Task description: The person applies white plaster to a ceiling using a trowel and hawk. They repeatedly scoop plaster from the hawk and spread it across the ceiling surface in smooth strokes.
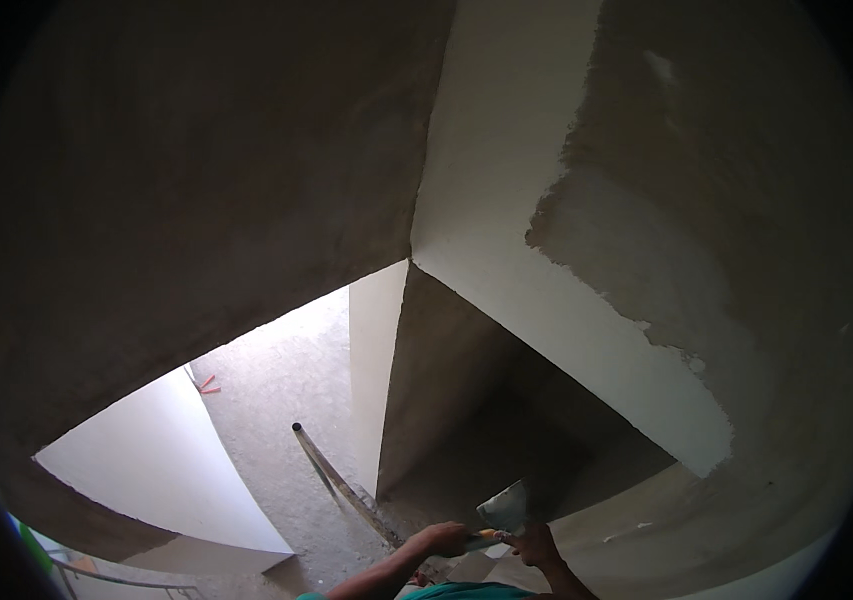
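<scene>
Low in the view, a putty knife [503,507] with a wide, pale-smeared blade points up between my two hands. My right hand [538,546] is closed at the narrow end of that blade, its fingers curled inward. My left hand [442,540] is wrapped round an orange-and-grey tool handle [484,539] that reaches across toward the right hand. Whether this handle belongs to the same putty knife or to a second tool, I cannot tell. Both hands are apart from the walls.
A grey wall [686,230] bears a ragged-edged white plaster band [506,210]. Another dark surface [196,160] fills the upper left. Below, a long pole [341,485] leans over the dusty floor [266,400]. A low white wall [166,465] and a metal rail [116,578] are at left.
</scene>
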The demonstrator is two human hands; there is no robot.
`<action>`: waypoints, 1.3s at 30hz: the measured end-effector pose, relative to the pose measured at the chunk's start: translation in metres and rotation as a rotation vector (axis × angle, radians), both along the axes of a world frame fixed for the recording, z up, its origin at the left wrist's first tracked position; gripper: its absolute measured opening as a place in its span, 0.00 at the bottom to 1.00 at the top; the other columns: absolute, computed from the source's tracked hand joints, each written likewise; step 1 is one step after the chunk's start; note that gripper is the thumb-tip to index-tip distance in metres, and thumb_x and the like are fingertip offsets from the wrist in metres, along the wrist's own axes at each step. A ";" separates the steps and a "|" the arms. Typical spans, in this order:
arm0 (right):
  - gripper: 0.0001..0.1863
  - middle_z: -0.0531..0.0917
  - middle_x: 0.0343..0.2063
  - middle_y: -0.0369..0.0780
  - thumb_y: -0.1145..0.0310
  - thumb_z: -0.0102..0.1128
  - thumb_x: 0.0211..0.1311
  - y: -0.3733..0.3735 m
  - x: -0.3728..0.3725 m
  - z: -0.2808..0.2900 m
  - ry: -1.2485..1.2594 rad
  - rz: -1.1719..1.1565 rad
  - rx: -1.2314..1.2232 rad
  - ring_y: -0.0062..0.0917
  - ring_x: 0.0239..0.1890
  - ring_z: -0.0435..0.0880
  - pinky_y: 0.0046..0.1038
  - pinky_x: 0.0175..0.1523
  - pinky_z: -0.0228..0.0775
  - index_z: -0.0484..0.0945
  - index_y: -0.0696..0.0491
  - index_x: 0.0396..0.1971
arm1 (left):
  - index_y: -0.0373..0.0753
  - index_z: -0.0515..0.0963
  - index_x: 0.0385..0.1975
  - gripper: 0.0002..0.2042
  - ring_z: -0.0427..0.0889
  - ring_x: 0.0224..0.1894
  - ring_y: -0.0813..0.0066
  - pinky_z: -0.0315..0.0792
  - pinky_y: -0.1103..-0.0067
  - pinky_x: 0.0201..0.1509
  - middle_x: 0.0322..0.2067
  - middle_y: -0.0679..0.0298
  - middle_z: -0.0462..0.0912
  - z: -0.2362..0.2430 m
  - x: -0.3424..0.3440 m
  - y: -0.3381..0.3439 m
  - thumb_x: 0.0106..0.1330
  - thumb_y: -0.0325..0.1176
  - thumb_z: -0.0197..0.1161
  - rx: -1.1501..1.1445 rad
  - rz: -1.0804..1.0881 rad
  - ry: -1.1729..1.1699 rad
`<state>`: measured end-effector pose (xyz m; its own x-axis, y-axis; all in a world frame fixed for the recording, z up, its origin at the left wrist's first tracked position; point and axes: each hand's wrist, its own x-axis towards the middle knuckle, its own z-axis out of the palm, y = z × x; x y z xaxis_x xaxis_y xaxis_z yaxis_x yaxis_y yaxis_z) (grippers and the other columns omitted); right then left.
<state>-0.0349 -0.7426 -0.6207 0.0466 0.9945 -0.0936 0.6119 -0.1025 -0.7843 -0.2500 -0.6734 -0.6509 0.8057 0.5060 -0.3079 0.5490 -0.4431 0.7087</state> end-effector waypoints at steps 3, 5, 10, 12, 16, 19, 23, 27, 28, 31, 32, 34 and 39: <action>0.27 0.83 0.26 0.45 0.51 0.71 0.51 -0.006 -0.009 0.017 -0.142 0.066 -0.190 0.27 0.24 0.84 0.29 0.30 0.77 0.80 0.61 0.38 | 0.40 0.77 0.48 0.18 0.81 0.45 0.52 0.73 0.63 0.48 0.42 0.49 0.82 -0.019 0.025 -0.002 0.57 0.32 0.54 0.033 -0.080 -0.054; 0.24 0.83 0.25 0.45 0.52 0.71 0.50 -0.010 -0.005 0.012 -0.149 0.061 -0.177 0.28 0.25 0.85 0.31 0.31 0.76 0.81 0.60 0.36 | 0.40 0.77 0.48 0.17 0.80 0.47 0.54 0.73 0.63 0.49 0.44 0.50 0.81 -0.016 0.031 -0.005 0.58 0.34 0.55 -0.022 -0.100 -0.011; 0.19 0.83 0.22 0.44 0.56 0.72 0.49 -0.005 0.009 -0.016 -0.405 0.233 0.295 0.28 0.24 0.84 0.32 0.29 0.73 0.82 0.57 0.30 | 0.38 0.73 0.54 0.16 0.75 0.52 0.67 0.66 0.71 0.62 0.45 0.58 0.80 -0.130 -0.084 0.125 0.70 0.37 0.54 -0.163 -0.217 -0.642; 0.17 0.83 0.20 0.42 0.57 0.72 0.48 -0.020 0.022 -0.006 -0.231 0.060 0.218 0.27 0.21 0.83 0.32 0.28 0.72 0.82 0.57 0.29 | 0.35 0.77 0.47 0.13 0.78 0.46 0.70 0.70 0.70 0.53 0.40 0.57 0.81 0.029 -0.117 0.232 0.70 0.34 0.53 0.333 0.363 -0.234; 0.15 0.80 0.14 0.38 0.60 0.72 0.48 -0.048 0.032 0.024 0.019 -0.202 0.088 0.21 0.17 0.79 0.27 0.26 0.69 0.82 0.57 0.28 | 0.34 0.75 0.43 0.14 0.78 0.44 0.52 0.70 0.62 0.50 0.39 0.47 0.79 0.384 -0.081 0.273 0.69 0.38 0.51 1.206 0.728 -0.598; 0.15 0.81 0.16 0.38 0.64 0.73 0.47 -0.047 0.028 0.035 0.076 -0.204 0.049 0.19 0.16 0.78 0.25 0.23 0.68 0.82 0.59 0.29 | 0.35 0.66 0.60 0.23 0.68 0.60 0.45 0.61 0.62 0.65 0.57 0.40 0.68 0.522 -0.130 0.320 0.67 0.38 0.49 1.642 0.833 -0.476; 0.15 0.82 0.19 0.39 0.68 0.74 0.45 -0.063 0.042 0.018 0.239 -0.392 0.071 0.19 0.17 0.77 0.22 0.21 0.68 0.81 0.62 0.30 | 0.34 0.79 0.40 0.13 0.74 0.55 0.52 0.67 0.63 0.60 0.45 0.49 0.80 0.568 -0.089 0.350 0.63 0.33 0.51 1.666 0.837 -0.238; 0.15 0.83 0.20 0.41 0.69 0.74 0.45 -0.078 0.042 0.031 0.211 -0.483 0.056 0.20 0.17 0.78 0.23 0.21 0.70 0.80 0.63 0.30 | 0.36 0.82 0.26 0.10 0.78 0.51 0.58 0.72 0.64 0.56 0.38 0.55 0.84 0.569 -0.089 0.369 0.59 0.31 0.53 1.854 0.810 -0.116; 0.15 0.83 0.20 0.41 0.69 0.74 0.45 -0.078 0.042 0.032 0.199 -0.499 0.050 0.20 0.17 0.78 0.24 0.21 0.71 0.80 0.63 0.30 | 0.36 0.83 0.24 0.10 0.78 0.50 0.58 0.72 0.64 0.55 0.37 0.56 0.84 0.572 -0.094 0.373 0.59 0.30 0.53 1.917 0.800 -0.104; 0.16 0.83 0.21 0.42 0.68 0.74 0.45 -0.084 0.056 0.017 0.167 -0.482 0.068 0.21 0.17 0.78 0.24 0.20 0.72 0.80 0.64 0.29 | 0.36 0.83 0.26 0.10 0.78 0.50 0.56 0.72 0.63 0.54 0.41 0.54 0.83 0.577 -0.094 0.382 0.58 0.30 0.53 1.983 0.737 0.021; 0.16 0.83 0.21 0.42 0.68 0.74 0.45 -0.085 0.059 0.017 0.165 -0.493 0.062 0.21 0.17 0.78 0.24 0.20 0.72 0.80 0.64 0.29 | 0.36 0.83 0.26 0.10 0.78 0.50 0.56 0.72 0.63 0.54 0.42 0.54 0.83 0.577 -0.093 0.383 0.58 0.30 0.53 1.973 0.724 0.021; 0.16 0.83 0.21 0.42 0.68 0.74 0.45 -0.087 0.061 0.016 0.160 -0.513 0.048 0.22 0.16 0.78 0.24 0.20 0.71 0.80 0.64 0.28 | 0.36 0.83 0.26 0.10 0.78 0.50 0.55 0.72 0.63 0.54 0.45 0.53 0.82 0.575 -0.091 0.385 0.57 0.31 0.53 1.976 0.713 0.015; 0.16 0.83 0.20 0.42 0.68 0.74 0.45 -0.084 0.056 0.032 0.147 -0.503 0.069 0.22 0.15 0.77 0.25 0.19 0.70 0.79 0.64 0.27 | 0.36 0.83 0.25 0.10 0.78 0.51 0.55 0.72 0.64 0.55 0.47 0.53 0.81 0.575 -0.097 0.390 0.57 0.31 0.53 2.099 0.713 0.003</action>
